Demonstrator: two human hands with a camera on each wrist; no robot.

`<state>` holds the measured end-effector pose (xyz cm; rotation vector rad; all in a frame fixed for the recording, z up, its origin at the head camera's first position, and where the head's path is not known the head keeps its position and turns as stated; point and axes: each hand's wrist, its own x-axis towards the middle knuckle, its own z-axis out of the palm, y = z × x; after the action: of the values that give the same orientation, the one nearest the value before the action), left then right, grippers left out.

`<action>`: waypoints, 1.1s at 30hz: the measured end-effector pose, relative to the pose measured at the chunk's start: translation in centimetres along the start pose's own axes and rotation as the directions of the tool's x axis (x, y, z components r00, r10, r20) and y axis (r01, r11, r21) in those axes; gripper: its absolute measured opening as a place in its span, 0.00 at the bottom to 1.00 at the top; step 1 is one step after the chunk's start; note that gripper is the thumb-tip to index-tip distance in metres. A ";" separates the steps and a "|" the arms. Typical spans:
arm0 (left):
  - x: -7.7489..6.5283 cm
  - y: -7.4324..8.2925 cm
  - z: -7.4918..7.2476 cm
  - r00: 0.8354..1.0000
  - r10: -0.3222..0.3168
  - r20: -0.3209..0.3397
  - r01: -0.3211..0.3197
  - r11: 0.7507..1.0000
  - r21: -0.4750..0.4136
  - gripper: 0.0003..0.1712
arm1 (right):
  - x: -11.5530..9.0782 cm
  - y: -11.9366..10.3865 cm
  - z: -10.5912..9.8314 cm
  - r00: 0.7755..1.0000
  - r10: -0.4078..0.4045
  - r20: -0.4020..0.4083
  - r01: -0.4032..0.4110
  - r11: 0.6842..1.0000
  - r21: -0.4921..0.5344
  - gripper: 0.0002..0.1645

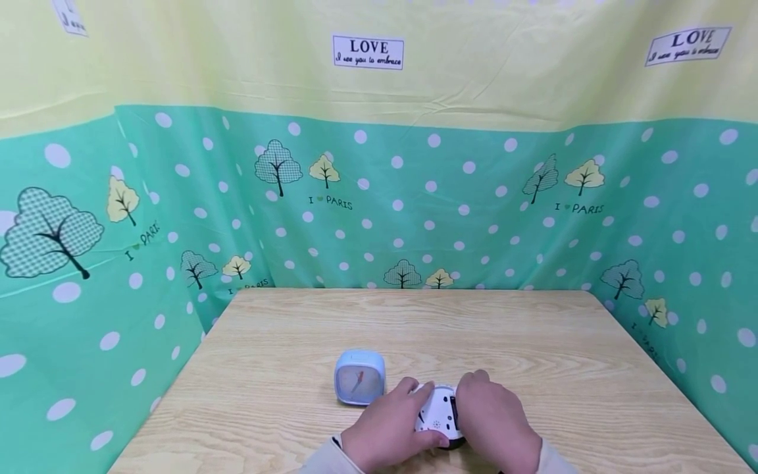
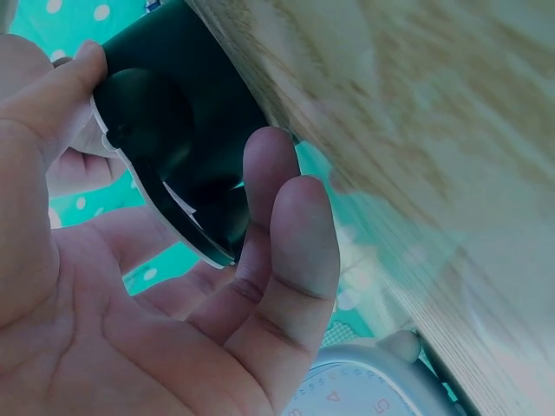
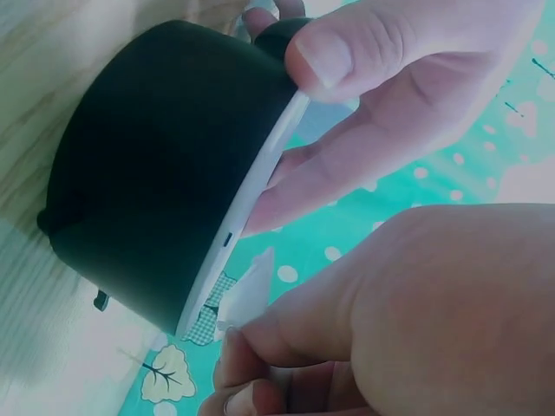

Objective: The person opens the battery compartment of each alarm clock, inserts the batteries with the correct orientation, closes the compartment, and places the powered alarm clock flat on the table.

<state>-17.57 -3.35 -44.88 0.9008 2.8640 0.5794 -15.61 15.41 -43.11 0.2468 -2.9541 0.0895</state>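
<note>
A black clock (image 3: 165,156) with a white back (image 1: 437,411) is tilted on the table, its back turned up toward me. My left hand (image 1: 393,421) grips it at the left, with the thumb on the near rim and fingers at the far rim. At the right side of the back, a dark slot (image 1: 454,413) shows beside my right hand (image 1: 497,415). In the right wrist view, my right thumb and fingers pinch a small white piece (image 3: 247,295) close to the clock's back. Whether that piece is attached cannot be told.
Left of the hands, a light blue alarm clock (image 1: 360,376) stands upright on the wooden table (image 1: 284,329). A green and yellow printed cloth (image 1: 397,178) hangs around the table's back and sides.
</note>
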 end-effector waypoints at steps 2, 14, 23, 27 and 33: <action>0.0 0.0 0.0 1.000 -0.004 0.008 0.004 1.000 -0.001 0.48 | 0.1 0.1 -0.1 1.000 0.003 0.006 -0.003 1.000 -0.002 0.08; 0.0 0.0 0.1 1.000 -0.014 0.019 0.014 1.000 0.005 0.49 | 0.3 0.9 0.0 0.998 -0.020 -0.055 0.019 0.999 -0.027 0.06; 0.1 0.0 0.1 1.000 -0.020 0.017 0.019 1.000 0.015 0.49 | 0.5 1.5 -0.2 1.000 -0.006 -0.029 0.006 1.000 0.004 0.06; 0.1 0.1 0.1 0.999 -0.027 0.022 0.027 1.000 0.011 0.50 | 0.7 1.8 -0.1 1.000 -0.004 -0.030 0.005 1.000 0.012 0.07; -0.1 0.2 0.0 0.999 -0.032 0.013 0.032 0.999 0.013 0.51 | 1.1 2.1 0.4 1.000 0.005 -0.029 -0.004 0.999 0.032 0.08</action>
<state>-17.43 -3.29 -44.78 0.8557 2.8681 0.5505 -17.05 17.29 -43.36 0.2409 -2.9263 0.1403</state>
